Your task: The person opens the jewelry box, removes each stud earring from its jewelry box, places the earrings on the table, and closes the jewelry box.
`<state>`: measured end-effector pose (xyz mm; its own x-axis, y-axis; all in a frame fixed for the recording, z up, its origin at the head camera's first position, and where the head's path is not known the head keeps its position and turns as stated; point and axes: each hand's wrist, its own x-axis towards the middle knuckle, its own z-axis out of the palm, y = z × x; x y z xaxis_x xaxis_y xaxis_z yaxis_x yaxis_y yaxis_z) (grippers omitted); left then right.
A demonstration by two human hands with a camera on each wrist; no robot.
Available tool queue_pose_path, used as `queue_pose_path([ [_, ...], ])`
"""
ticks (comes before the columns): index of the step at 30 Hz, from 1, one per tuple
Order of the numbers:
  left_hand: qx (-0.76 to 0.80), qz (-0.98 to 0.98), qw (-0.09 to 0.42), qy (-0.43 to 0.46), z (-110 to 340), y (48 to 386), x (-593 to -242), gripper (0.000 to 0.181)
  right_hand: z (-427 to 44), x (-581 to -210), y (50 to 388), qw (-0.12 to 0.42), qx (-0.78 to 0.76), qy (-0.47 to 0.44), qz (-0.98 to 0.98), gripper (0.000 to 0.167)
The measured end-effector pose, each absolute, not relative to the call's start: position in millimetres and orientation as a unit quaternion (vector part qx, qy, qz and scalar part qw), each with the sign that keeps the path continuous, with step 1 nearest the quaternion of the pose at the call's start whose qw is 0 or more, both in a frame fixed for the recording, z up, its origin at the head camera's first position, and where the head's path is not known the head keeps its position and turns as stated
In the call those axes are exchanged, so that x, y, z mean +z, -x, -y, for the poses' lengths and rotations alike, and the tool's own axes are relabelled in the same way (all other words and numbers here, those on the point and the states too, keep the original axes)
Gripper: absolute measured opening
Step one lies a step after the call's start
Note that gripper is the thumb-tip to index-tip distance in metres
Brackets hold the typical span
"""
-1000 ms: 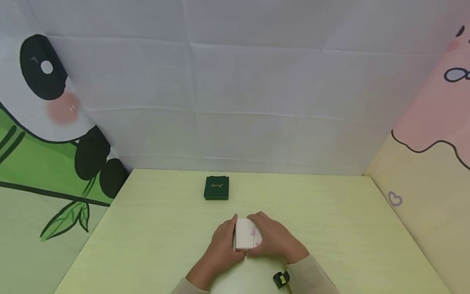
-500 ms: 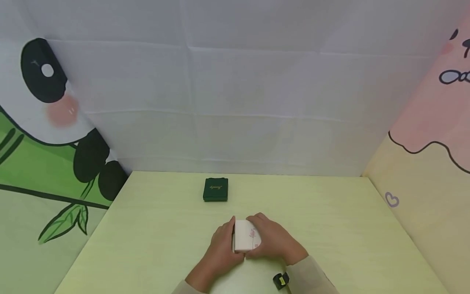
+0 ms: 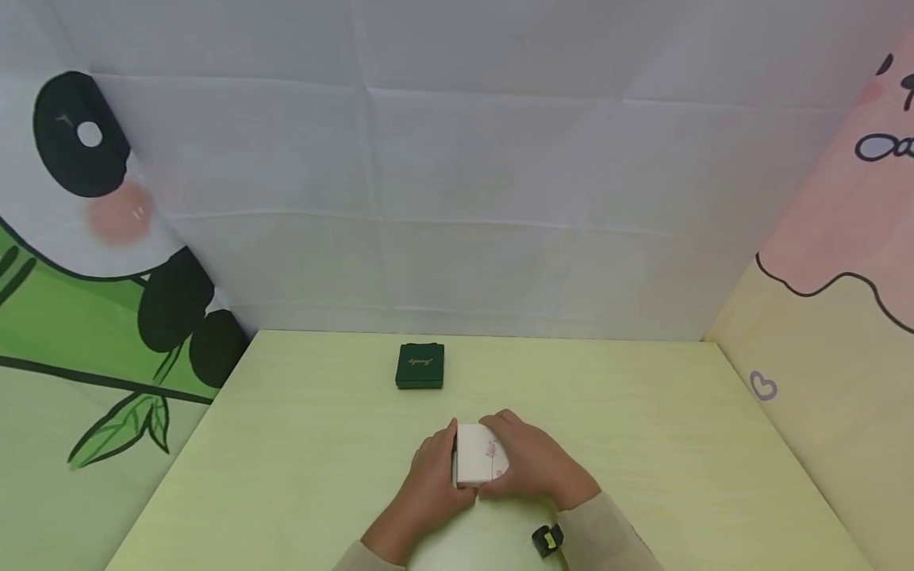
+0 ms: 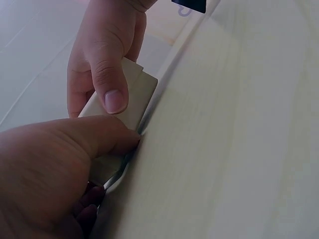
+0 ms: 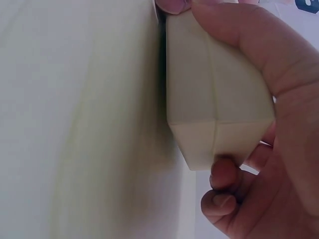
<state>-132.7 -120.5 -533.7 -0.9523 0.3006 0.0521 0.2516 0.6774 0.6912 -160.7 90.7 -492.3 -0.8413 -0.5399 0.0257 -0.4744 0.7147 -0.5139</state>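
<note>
A small white box (image 3: 473,456) with a pink flower on its top is held between both hands, low over the table. On its left side, my left hand (image 3: 432,480) grips the box's edge between thumb and fingers. My right hand (image 3: 539,464) grips the other side, thumb on the near face and fingers on the far one. A seam runs along the box's side (image 5: 192,69) in the right wrist view. In the left wrist view, the left thumb (image 4: 112,137) presses at the box's lower edge, and the left fingers are partly hidden beneath it.
A dark green box (image 3: 420,366) with gold lettering sits on the pale yellow table (image 3: 300,444), beyond the hands. Beside the right sleeve is a small black object (image 3: 547,541) with a yellow patch. White cloth (image 3: 485,198) hangs behind the table; printed panels flank it.
The head view has shifted slightly. Both hands keep the same hold on the white box, with no visible movement of the box or of the green one.
</note>
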Motion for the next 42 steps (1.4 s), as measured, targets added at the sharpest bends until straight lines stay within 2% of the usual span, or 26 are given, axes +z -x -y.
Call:
queue_pose_path([
  [22,0.389,-0.911,0.027,-0.132,105.6,147.7,-526.4,0.108,-104.8,-472.2,182.2,0.072,-0.251,0.286,-0.922,0.084],
  [36,0.4,-0.905,-0.015,-0.143,96.9,156.0,-523.9,0.094,-112.9,-457.1,196.8,0.066,-0.242,0.308,-0.918,0.094],
  [42,0.395,-0.908,-0.018,-0.141,92.4,159.5,-523.7,0.096,-118.4,-455.2,202.4,0.072,-0.235,0.308,-0.919,0.093],
])
